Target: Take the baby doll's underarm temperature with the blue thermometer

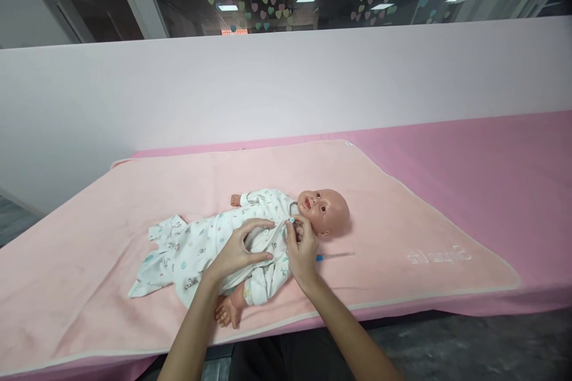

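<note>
Peach blanket [393,232], doll [330,212] near front edge [263,328], hands [305,247] at outfit [205,241]

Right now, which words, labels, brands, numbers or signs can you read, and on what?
None reads clearly.
White lettering on the pale pink blanket: too blurred.
Small tag at the blanket's far edge: too small.
Doll's clothes: small prints, no readable words.
</note>
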The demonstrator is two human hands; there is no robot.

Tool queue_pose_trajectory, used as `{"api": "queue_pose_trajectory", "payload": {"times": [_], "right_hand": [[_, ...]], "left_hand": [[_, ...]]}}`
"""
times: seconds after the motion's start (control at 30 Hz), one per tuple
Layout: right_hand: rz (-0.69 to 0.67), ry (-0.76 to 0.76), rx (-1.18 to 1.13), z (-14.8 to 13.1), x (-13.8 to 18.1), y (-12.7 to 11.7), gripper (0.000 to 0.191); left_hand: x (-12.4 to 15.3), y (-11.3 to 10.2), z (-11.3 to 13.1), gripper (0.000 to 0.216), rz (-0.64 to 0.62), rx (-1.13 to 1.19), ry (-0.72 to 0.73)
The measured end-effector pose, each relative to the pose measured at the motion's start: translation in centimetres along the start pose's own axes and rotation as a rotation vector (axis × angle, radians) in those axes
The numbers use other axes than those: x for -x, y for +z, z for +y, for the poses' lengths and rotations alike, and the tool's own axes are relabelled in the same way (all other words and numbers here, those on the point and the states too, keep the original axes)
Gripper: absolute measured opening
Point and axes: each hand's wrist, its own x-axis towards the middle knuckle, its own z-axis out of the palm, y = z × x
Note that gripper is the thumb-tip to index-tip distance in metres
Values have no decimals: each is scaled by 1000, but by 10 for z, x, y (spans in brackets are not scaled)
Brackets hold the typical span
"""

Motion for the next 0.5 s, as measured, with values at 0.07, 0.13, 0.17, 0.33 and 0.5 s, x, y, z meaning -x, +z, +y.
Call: {"api": "queue_pose_trajectory", "payload": {"times": [0.07, 0.13, 0.17, 0.33, 0.5], "right_hand": [[27, -46, 43, 1, 1, 1, 19], [70, -146, 108, 1, 2, 1, 22], [75, -217, 145, 1, 3, 2, 25], [-155, -520, 246, -3, 7, 1, 34], [-200, -442, 189, -8, 4, 0, 28]], "left_hand": [[10, 6, 1, 48, 73, -49, -17], [15, 13, 1, 41, 144, -81, -35], [16, 15, 0, 38, 178, -82, -45], [16, 18, -10, 31, 320, 10, -93], [16, 18, -15, 27, 356, 3, -84]]}}
